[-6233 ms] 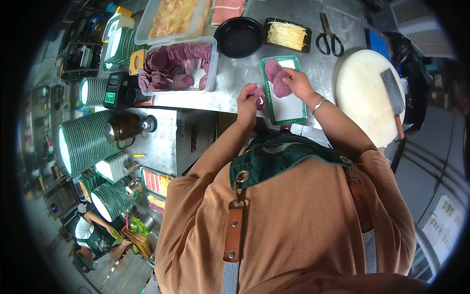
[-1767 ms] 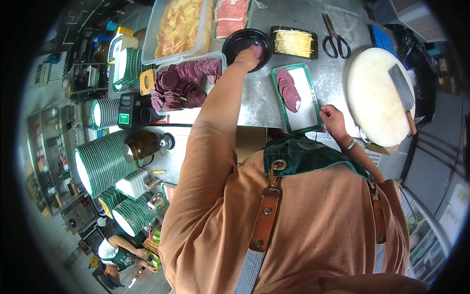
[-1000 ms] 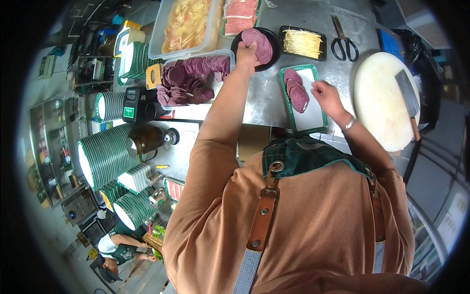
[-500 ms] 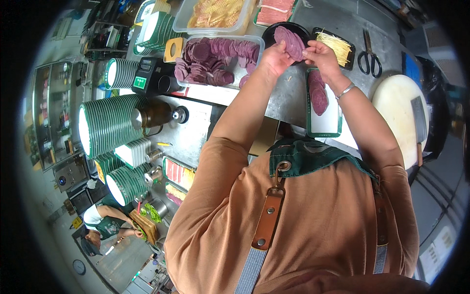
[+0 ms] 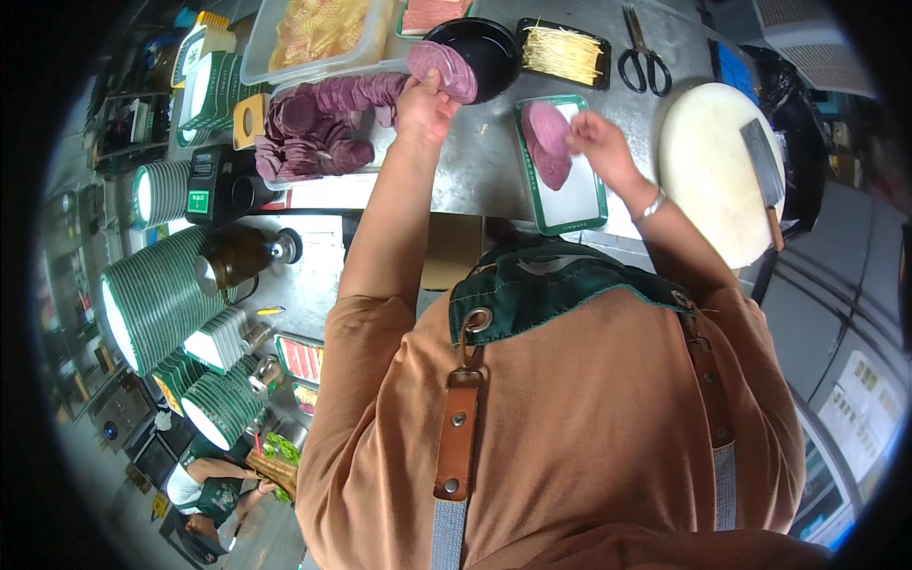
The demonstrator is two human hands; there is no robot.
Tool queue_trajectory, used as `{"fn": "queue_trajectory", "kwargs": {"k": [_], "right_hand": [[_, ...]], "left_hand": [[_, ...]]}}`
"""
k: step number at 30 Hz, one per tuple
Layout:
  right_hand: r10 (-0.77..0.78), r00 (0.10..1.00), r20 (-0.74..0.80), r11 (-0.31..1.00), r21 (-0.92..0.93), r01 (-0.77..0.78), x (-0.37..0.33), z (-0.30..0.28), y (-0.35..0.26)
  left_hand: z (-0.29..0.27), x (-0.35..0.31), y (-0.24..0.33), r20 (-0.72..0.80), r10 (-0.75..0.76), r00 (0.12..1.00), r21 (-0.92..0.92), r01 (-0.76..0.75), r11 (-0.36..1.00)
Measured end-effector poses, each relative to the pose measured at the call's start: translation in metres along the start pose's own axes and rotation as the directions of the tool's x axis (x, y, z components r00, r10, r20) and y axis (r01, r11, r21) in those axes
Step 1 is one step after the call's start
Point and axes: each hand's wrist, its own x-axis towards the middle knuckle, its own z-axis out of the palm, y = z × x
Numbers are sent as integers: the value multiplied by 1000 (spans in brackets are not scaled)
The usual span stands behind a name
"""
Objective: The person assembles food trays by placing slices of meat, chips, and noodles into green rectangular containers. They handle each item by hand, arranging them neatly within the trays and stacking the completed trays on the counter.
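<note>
My left hand [image 5: 425,111] is closed on a small stack of purple sweet potato slices [image 5: 446,71], thumb on top, beside the round black bowl [image 5: 489,62]. Over a white rectangular tray with a green rim [image 5: 572,207], my right hand [image 5: 600,147] pinches the edge of one purple sweet potato slice [image 5: 546,126]. That slice overlaps other slices [image 5: 551,171] lying along the tray's left side. Left of my left hand, a clear plastic tub holds many more purple slices [image 5: 313,123]. The right fingertips are slightly blurred.
Pale yellow shreds [image 5: 560,52] fill a black tray at the back. Black-handled scissors [image 5: 644,66] lie beside it. On the right, a cleaver [image 5: 760,157] rests on a round white cutting board [image 5: 703,180]. Stacked green-rimmed dishes [image 5: 157,294] stand left. Another person [image 5: 214,494] works at lower left.
My hands have parted: the left keeps the stack near the bowl, while the right has brought one slice down to the tray. The view has shifted, so the counter things appear farther left.
</note>
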Motion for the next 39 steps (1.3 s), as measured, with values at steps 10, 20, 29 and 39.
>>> {"fn": "queue_trajectory", "kwargs": {"k": [10, 20, 29, 39], "right_hand": [[217, 975, -55, 972, -80, -221, -76, -1, 72], [-142, 989, 29, 696, -708, 121, -51, 10, 8], [-20, 998, 63, 977, 215, 6, 2, 45, -37], [202, 976, 87, 973, 93, -210, -68, -7, 26]], "left_hand": [[3, -13, -10, 48, 30, 998, 107, -35, 994], [8, -42, -23, 72, -45, 996, 17, 44, 999], [9, -74, -57, 212, -115, 971, -45, 127, 991], [-31, -96, -58, 122, -116, 986, 13, 116, 993]]}}
